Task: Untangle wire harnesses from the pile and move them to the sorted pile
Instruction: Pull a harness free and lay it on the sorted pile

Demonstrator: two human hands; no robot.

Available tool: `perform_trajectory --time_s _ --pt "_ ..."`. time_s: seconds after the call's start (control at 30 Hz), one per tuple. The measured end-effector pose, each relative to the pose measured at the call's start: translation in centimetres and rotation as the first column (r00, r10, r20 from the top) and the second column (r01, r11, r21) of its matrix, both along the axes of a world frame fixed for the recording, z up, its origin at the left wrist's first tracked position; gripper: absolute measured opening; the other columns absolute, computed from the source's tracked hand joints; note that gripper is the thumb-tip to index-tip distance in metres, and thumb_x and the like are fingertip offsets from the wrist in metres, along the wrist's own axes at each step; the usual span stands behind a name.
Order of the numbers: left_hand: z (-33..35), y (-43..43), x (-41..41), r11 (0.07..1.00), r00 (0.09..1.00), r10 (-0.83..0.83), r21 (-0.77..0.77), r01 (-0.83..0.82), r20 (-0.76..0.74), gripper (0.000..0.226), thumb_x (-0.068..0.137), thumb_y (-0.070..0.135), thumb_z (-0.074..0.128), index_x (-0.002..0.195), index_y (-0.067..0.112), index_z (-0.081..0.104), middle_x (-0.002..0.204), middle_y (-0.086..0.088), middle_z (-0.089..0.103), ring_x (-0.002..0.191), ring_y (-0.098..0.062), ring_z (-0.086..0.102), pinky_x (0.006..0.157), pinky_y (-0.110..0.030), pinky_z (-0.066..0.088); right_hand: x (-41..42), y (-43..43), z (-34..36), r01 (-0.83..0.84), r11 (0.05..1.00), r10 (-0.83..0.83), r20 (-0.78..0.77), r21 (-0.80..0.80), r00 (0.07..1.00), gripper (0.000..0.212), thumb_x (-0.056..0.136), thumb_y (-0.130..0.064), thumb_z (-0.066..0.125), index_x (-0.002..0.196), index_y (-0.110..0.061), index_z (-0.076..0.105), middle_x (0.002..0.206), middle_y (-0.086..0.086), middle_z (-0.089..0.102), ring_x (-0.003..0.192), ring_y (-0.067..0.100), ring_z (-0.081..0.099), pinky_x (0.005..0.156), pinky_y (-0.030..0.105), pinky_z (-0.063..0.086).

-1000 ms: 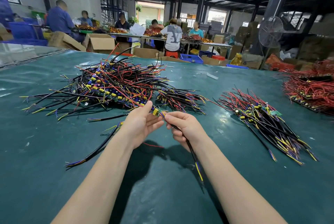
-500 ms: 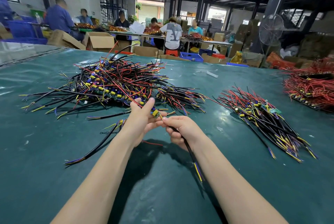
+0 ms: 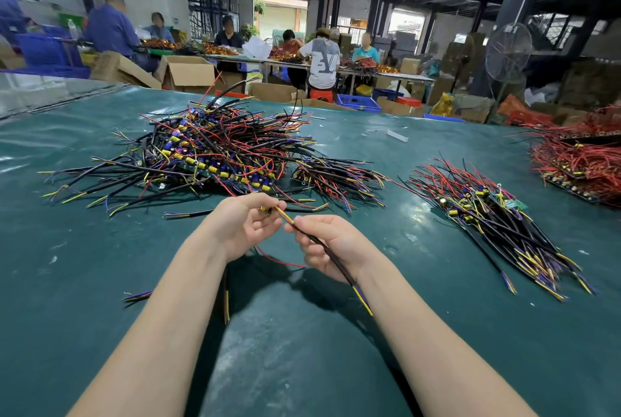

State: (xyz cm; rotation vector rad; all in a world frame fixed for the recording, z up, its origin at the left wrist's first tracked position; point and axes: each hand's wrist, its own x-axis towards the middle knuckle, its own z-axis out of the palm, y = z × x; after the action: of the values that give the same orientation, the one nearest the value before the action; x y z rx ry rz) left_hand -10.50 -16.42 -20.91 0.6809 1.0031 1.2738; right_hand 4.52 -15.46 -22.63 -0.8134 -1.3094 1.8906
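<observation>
A tangled pile of wire harnesses [image 3: 215, 154], black, red, yellow and blue, lies on the green table ahead and left. The sorted pile [image 3: 497, 221] lies fanned out to the right. Both hands hold one harness [image 3: 336, 260] just in front of the tangled pile. My left hand [image 3: 247, 225] pinches its yellow component end. My right hand [image 3: 331, 245] grips its black sleeve, whose yellow and blue tail hangs past my wrist. A thin red wire [image 3: 279, 260] trails below the hands.
A smaller bundle [image 3: 336, 176] lies between the two piles. A heap of red wires on boards [image 3: 581, 161] sits at the far right. Loose harness ends [image 3: 137, 296] lie near my left forearm. People work at tables beyond the green table [image 3: 100, 282].
My hands have drawn back toward me with the harness, lifting it away from the tangled pile's edge. My left hand has turned palm-up and curled round the component end.
</observation>
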Motion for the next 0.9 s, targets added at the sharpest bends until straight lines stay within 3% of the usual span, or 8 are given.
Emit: perform_trajectory --time_s 0.17,0.33,0.4,0.5,0.57,0.73,0.83,0.9 --pt "-0.2 0.1 0.0 1.000 1.000 -0.015 -0.022 0.015 0.008 0.019 0.087 0.000 0.049 0.069 -0.001 0.057 0.049 -0.005 0.058 0.038 -0.007 0.055 0.044 -0.015 0.050 -0.5 -0.2 0.1 -0.024 0.992 0.024 0.004 0.123 1.000 0.022 0.092 0.000 0.042 0.076 -0.001 0.057 0.043 -0.005 0.049 0.030 0.000 0.033 0.031 0.009 0.025" --pt "-0.4 0.3 0.0 0.988 0.989 0.144 0.054 -0.143 -0.026 0.012 0.088 -0.002 0.053 0.077 0.002 0.055 0.048 -0.001 0.064 0.040 -0.005 0.059 0.044 -0.017 0.051 -0.5 -0.2 -0.7 0.018 0.996 -0.028 0.115 0.090 0.993 0.020 0.094 -0.009 0.046 0.081 -0.009 0.062 0.043 -0.007 0.046 0.032 0.001 0.035 0.032 0.010 0.025" --pt "-0.4 0.5 -0.5 0.981 0.982 0.189 0.048 -0.188 -0.003 0.005 0.090 0.002 0.053 0.094 0.005 0.054 0.050 0.001 0.065 0.042 -0.004 0.060 0.044 -0.021 0.053 -0.2 -0.2 -0.8 -0.008 0.999 0.001 0.155 0.044 0.988 0.022 0.096 -0.012 0.044 0.083 -0.010 0.061 0.044 -0.007 0.048 0.032 0.000 0.034 0.031 0.010 0.024" --pt "-0.5 0.7 -0.8 0.968 0.969 0.242 0.047 -0.245 0.055 0.049 0.091 -0.001 0.051 0.136 -0.003 0.031 0.060 -0.008 0.064 0.040 -0.007 0.060 0.042 -0.025 0.053 -0.5 -0.3 -0.9 -0.009 1.000 0.010 0.108 -0.011 0.994 0.022 0.095 -0.010 0.044 0.084 -0.009 0.062 0.045 -0.007 0.049 0.031 -0.001 0.033 0.029 0.009 0.021" --pt "-0.4 0.6 -0.5 0.962 0.962 0.257 0.069 -0.264 0.098 0.059 0.090 -0.008 0.048 0.140 -0.009 0.017 0.073 -0.016 0.058 0.042 -0.012 0.063 0.042 -0.024 0.053 -0.8 -0.5 -0.8 -0.016 1.000 0.018 0.079 -0.024 0.997 0.020 0.093 -0.009 0.046 0.084 -0.010 0.064 0.046 -0.006 0.049 0.031 0.000 0.034 0.029 0.009 0.021" --pt "0.3 0.5 0.1 0.955 0.950 0.246 0.121 -0.272 0.190 0.039 0.090 -0.010 0.048 0.126 -0.009 0.035 0.055 -0.013 0.062 0.043 -0.011 0.063 0.042 -0.016 0.049 -1.1 -0.6 -0.4 -0.049 0.999 0.049 0.015 -0.003 0.999 0.022 0.092 -0.006 0.047 0.079 -0.008 0.065 0.046 -0.004 0.052 0.030 0.000 0.036 0.027 0.009 0.022" --pt "0.6 0.6 -0.2 0.956 0.901 0.240 0.073 -0.284 0.361 0.004 0.094 -0.001 0.045 0.093 -0.001 0.049 0.055 -0.007 0.059 0.048 -0.010 0.058 0.042 -0.015 0.048 -1.5 -0.4 -0.9 -0.003 0.999 0.000 -0.056 -0.051 0.998 0.023 0.094 -0.009 0.043 0.082 -0.006 0.062 0.044 -0.005 0.049 0.029 -0.002 0.032 0.028 0.009 0.021" --pt "0.4 0.7 -0.5 0.968 0.827 0.222 -0.014 -0.251 0.516 0.022 0.099 0.008 0.037 0.079 0.005 0.045 0.066 -0.003 0.045 0.054 -0.006 0.040 0.041 -0.012 0.039 -1.4 -0.3 -1.4 0.003 0.999 -0.005 -0.024 -0.044 1.000 0.023 0.095 -0.009 0.041 0.083 -0.005 0.061 0.043 -0.006 0.048 0.029 -0.001 0.030 0.028 0.009 0.020"
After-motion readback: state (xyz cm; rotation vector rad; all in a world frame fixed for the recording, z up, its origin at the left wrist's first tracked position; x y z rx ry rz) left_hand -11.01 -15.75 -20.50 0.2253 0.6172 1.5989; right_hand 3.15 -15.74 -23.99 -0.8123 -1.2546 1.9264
